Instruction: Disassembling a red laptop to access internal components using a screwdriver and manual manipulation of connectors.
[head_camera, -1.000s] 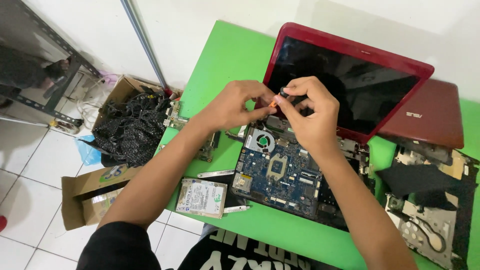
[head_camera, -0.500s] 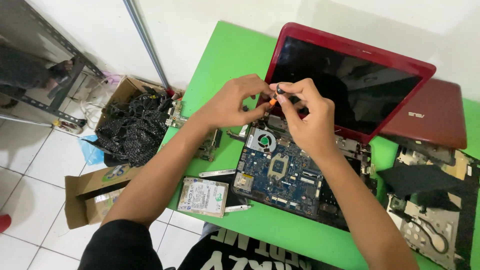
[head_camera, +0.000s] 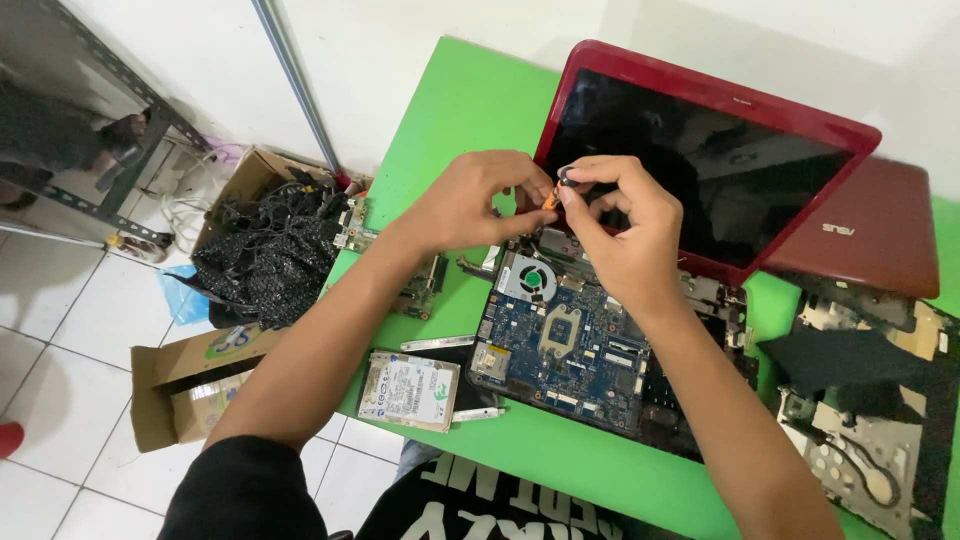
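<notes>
Head view: cardboard box (head_camera: 250, 180) holds tangled black cables (head_camera: 265, 255).

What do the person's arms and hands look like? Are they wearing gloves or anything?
No gloves. Both hands, the left hand and the right hand, are bare, with no rings or watch showing. The forearms are bare too. A black sleeve covers the left upper arm.

Screwdriver (head_camera: 553, 195): small, orange handle, black cap, pinched upright between both hands' fingers above the laptop's exposed blue motherboard (head_camera: 570, 345).
</notes>
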